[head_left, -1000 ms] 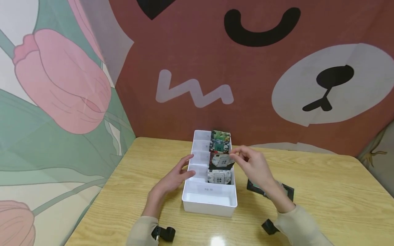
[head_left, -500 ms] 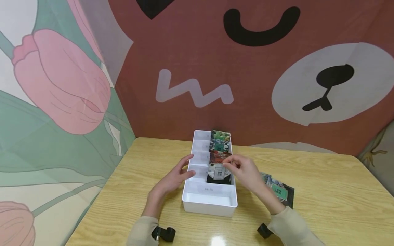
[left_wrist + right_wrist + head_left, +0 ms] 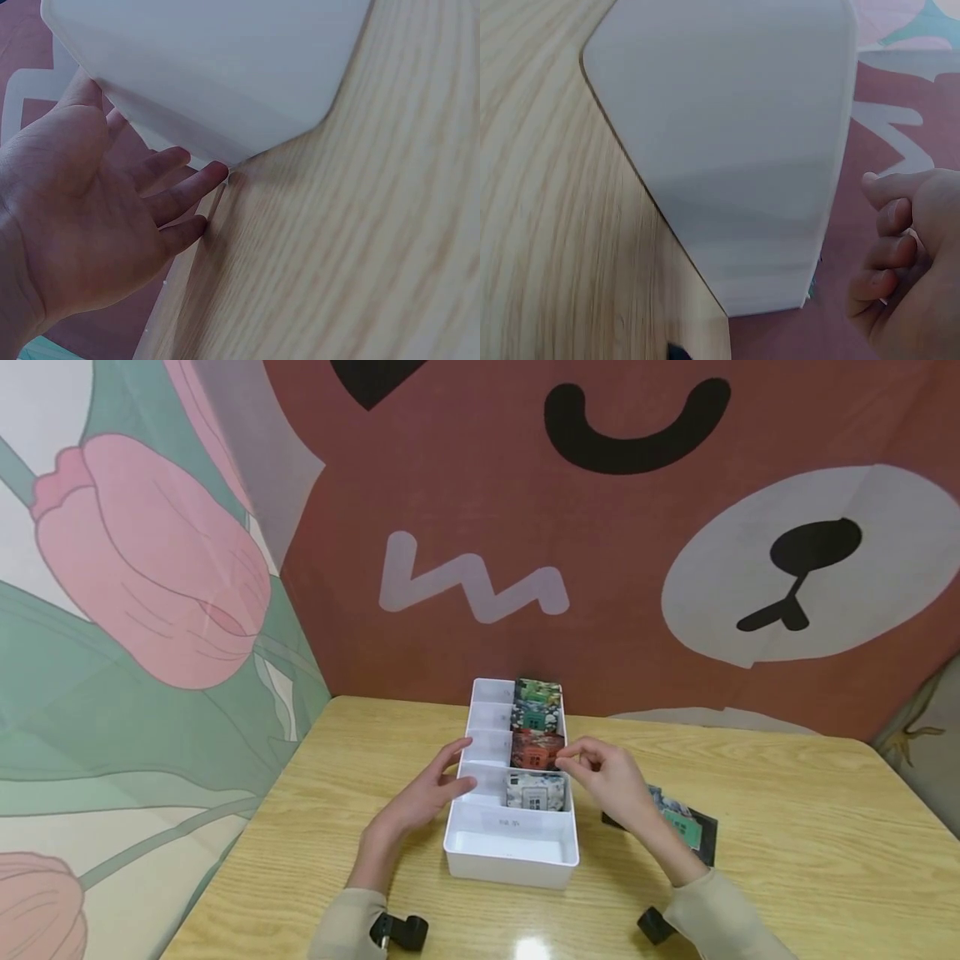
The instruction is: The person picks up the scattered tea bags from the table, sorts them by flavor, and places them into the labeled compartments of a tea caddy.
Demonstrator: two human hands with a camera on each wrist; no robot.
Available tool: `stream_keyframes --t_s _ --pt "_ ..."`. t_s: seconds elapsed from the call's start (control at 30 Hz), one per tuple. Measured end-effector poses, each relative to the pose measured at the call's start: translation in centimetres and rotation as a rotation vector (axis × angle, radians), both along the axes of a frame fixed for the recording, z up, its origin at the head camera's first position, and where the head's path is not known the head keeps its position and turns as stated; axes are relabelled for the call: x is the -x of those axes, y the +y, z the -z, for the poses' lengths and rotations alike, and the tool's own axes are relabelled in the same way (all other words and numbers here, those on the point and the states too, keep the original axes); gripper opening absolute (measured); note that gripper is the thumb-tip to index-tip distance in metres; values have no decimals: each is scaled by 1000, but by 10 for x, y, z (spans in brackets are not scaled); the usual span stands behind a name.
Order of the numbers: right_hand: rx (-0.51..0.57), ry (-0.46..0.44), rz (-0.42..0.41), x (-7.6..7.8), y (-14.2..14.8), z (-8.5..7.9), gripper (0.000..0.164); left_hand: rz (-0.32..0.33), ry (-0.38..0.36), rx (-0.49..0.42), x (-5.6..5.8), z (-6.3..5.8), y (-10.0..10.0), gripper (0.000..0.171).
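Observation:
A white divided storage box (image 3: 512,872) stands on the table, with printed packets upright in its compartments. A red packet (image 3: 536,752) is in the third compartment from the back, a white packet (image 3: 536,793) in the fourth. My right hand (image 3: 611,781) is at the box's right side, fingertips right at the red packet's edge. In the right wrist view its fingers (image 3: 883,253) are curled above the rim, with no packet showing between them. My left hand (image 3: 423,797) lies along the box's left side, fingers spread; in the left wrist view they touch its wall (image 3: 225,82).
Green (image 3: 538,690) and teal (image 3: 534,717) packets stand in the two back compartments. The front compartment (image 3: 512,843) holds no packet. Right of the box lie a few more packets (image 3: 684,828), partly behind my right forearm. A patterned cloth wall (image 3: 600,668) rises behind the table.
My right hand held a black-and-white packet over the third compartment, then lowered it at the fourth. Now that packet is out of its fingers and the hand sits slightly farther right. The left hand stayed still.

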State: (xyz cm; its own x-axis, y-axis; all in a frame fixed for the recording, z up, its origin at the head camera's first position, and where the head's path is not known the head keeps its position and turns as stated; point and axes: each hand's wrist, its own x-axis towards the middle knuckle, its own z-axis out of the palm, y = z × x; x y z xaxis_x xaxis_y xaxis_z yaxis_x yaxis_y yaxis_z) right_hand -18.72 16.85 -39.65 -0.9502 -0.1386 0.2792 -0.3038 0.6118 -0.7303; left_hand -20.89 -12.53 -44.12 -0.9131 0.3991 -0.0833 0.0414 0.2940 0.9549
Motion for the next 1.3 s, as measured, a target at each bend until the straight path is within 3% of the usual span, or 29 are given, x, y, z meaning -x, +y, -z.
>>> stream_keyframes --t_s 0.47,0.87,1.3 --pt "-30 15 24 5 34 6 15 4 1 -8 1 2 0 63" --pt "-97 -51 75 5 61 10 18 -9 1 -1 0 3 0 63" --pt "-186 -97 73 6 89 19 39 -19 -10 4 -1 2 0 63"
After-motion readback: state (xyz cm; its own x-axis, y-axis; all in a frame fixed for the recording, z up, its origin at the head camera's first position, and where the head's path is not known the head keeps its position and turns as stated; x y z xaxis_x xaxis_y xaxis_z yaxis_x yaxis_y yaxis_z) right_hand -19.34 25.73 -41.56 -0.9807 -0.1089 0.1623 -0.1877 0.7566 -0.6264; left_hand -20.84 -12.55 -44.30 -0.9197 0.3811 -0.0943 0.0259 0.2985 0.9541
